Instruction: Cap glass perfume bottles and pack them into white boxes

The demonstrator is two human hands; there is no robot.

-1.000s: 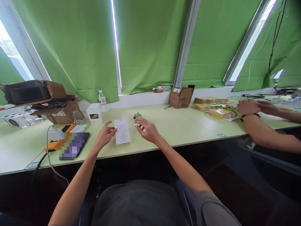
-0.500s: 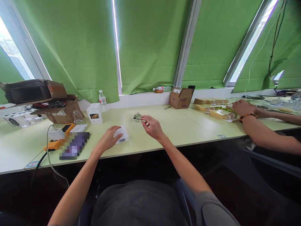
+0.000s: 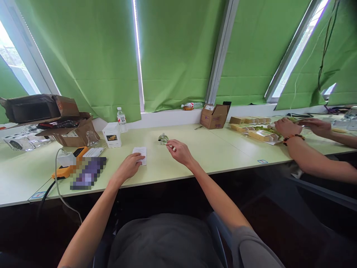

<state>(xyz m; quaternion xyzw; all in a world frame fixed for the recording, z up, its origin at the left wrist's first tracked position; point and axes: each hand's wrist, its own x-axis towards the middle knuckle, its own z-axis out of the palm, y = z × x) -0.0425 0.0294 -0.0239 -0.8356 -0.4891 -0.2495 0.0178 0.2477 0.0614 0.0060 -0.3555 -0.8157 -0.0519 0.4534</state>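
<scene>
My left hand (image 3: pixel 129 166) is closed on a small white box (image 3: pixel 141 152) lying flat on the table, its fingers over the box's right side and partly covering it. To the right, my right hand (image 3: pixel 180 152) has curved fingers with a gap between thumb and forefinger. Just beyond its fingertips stands a small clear, greenish object like glass (image 3: pixel 164 139), with a dark bit on its left side. Whether the fingertips touch it, I cannot tell.
A taller white box (image 3: pixel 112 136) and a plastic bottle (image 3: pixel 121 118) stand behind my left hand. Further left are a phone (image 3: pixel 88 173), an orange device (image 3: pixel 63 172) and cardboard boxes (image 3: pixel 71 136). Another person's hands (image 3: pixel 288 127) work at yellow cartons (image 3: pixel 260 134) on the right.
The small white box has turned and shifted slightly left and away from me under my left hand. My right hand has dropped a little from the clear object.
</scene>
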